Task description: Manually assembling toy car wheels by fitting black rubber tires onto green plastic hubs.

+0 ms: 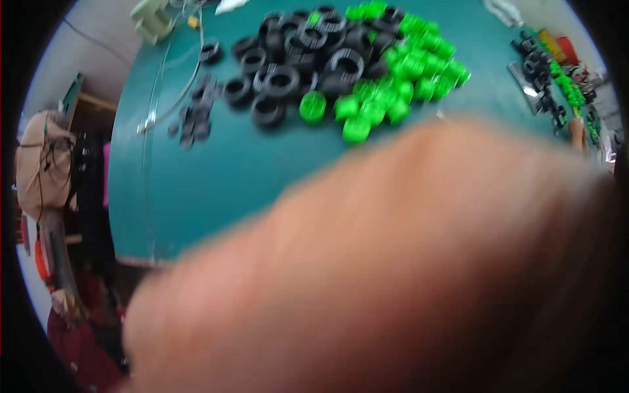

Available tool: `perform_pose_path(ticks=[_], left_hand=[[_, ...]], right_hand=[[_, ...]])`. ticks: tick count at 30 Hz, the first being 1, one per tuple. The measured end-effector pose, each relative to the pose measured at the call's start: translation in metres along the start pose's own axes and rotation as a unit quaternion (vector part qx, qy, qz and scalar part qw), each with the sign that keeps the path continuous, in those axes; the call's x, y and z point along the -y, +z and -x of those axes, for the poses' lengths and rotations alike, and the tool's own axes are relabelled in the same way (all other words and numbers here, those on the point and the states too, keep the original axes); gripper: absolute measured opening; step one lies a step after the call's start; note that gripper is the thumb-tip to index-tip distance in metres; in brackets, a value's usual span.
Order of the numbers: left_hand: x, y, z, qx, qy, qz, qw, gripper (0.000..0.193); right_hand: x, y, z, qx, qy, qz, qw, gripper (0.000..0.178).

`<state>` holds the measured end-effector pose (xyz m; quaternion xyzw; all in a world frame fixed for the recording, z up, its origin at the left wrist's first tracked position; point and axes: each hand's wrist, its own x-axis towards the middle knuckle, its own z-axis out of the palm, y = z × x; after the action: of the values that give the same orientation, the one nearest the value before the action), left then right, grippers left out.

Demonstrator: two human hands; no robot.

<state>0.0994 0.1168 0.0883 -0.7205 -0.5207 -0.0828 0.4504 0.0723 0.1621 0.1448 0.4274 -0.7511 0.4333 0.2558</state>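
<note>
Very close up, a bare hand fills the lower and right part of the picture. It seems to be my right hand, since it reaches in from the right. Motion smears it, so its fingers cannot be made out, nor whether anything is in them. My left hand does not show. Beyond it, on a green table, lies a heap of black toy-like tyres. Bright green wheel hubs are piled against the heap's right side. One green hub rests at the front of the tyres.
Small dark grey parts lie left of the tyres. A pale cable runs down the table's left side from a cream-coloured device. More black and green parts are at the far right. A beige padded object stands left of the table.
</note>
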Motion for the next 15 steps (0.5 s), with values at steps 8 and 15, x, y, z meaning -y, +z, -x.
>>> perform_pose_path(ticks=[8,15], left_hand=[[-0.017,0.025,-0.017,-0.066,0.000,0.027,0.997,0.024],[-0.043,0.010,-0.007,-0.030,-0.078,0.016,0.996,0.025]], right_hand=[[0.009,-0.058,0.057,-0.040,-0.012,0.275,0.960,0.013],[0.018,0.032,0.060,-0.054,-0.054,0.415,0.907,0.013]])
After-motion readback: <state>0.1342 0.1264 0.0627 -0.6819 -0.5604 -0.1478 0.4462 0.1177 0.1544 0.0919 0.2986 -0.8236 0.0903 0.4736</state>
